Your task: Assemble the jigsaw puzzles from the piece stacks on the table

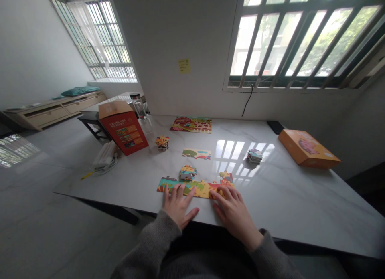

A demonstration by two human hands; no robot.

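Observation:
A strip of joined jigsaw puzzle pieces (199, 189) lies along the near side of the table, with one piece rising at its right end. My left hand (178, 205) rests on the strip's left part, fingers spread flat. Over the right part lies my right hand (233, 211), its fingers bent and its fingertips on the puzzle; they partly cover the pieces there. Just behind the strip sits a small stack of puzzle pieces (188, 172). Farther back is a short joined puzzle section (196, 153). Neither hand lifts a piece.
A rectangular puzzle picture (191, 124) lies by the wall. Piece stacks stand at left (162, 142) and right (254, 156). A red puzzle box (128, 130), a white power strip (105, 155) and a glass bottle (138, 106) are left; an orange box (308, 148) and black phone (274, 127) are right.

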